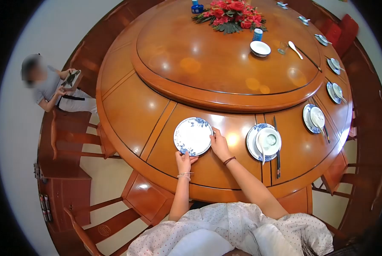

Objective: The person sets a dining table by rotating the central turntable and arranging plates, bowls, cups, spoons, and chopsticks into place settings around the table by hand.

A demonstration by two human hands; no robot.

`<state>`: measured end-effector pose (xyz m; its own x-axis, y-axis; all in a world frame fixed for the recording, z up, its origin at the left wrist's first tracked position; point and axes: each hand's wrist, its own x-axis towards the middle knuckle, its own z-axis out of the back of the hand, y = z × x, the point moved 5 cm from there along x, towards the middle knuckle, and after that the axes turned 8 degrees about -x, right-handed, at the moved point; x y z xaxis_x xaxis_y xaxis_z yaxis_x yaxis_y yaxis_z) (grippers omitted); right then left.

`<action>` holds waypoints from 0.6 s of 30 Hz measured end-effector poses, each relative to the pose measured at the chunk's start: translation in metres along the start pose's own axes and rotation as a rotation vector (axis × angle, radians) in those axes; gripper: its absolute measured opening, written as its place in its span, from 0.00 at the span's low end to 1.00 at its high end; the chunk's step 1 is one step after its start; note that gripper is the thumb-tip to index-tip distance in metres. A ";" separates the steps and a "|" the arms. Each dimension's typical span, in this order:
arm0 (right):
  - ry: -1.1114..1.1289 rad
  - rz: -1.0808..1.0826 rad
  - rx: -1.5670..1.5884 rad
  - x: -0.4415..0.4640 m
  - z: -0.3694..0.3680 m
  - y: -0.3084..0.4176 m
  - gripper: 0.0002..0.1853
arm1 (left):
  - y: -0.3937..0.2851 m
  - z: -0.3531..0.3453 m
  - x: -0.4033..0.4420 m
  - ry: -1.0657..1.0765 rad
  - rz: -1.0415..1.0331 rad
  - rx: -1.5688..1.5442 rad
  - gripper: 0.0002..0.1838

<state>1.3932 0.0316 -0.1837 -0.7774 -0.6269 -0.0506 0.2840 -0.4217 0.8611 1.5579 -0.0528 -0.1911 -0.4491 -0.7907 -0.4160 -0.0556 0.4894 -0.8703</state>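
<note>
Both my hands hold a white plate with a blue floral rim, over the near part of the round wooden table. At its lower edge my left hand grips the rim, thumb on top. My right hand is closed on the plate's right edge. I cannot tell whether the plate touches the tabletop. To the right of my right hand stands a place setting: a blue-rimmed plate with a bowl, a white spoon and dark chopsticks.
A raised turntable carries red flowers, a blue can, a bowl, a glass and a spoon. Several settings line the right side. Wooden chairs surround the table. A seated person holds something flat at left.
</note>
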 end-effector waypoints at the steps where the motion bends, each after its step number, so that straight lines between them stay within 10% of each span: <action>1: -0.012 -0.001 -0.009 -0.004 -0.004 -0.004 0.20 | 0.005 0.004 -0.002 -0.016 0.018 0.002 0.10; 11: 0.091 0.002 -0.258 -0.003 -0.007 -0.004 0.20 | 0.021 0.015 0.010 0.016 -0.019 -0.001 0.14; 18: 0.099 0.013 -0.184 0.003 0.049 0.002 0.24 | 0.011 0.013 0.005 0.070 0.077 0.240 0.40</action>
<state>1.3640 0.0603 -0.1572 -0.7169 -0.6904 -0.0971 0.3987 -0.5202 0.7553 1.5670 -0.0562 -0.2065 -0.5053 -0.7230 -0.4711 0.1906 0.4389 -0.8781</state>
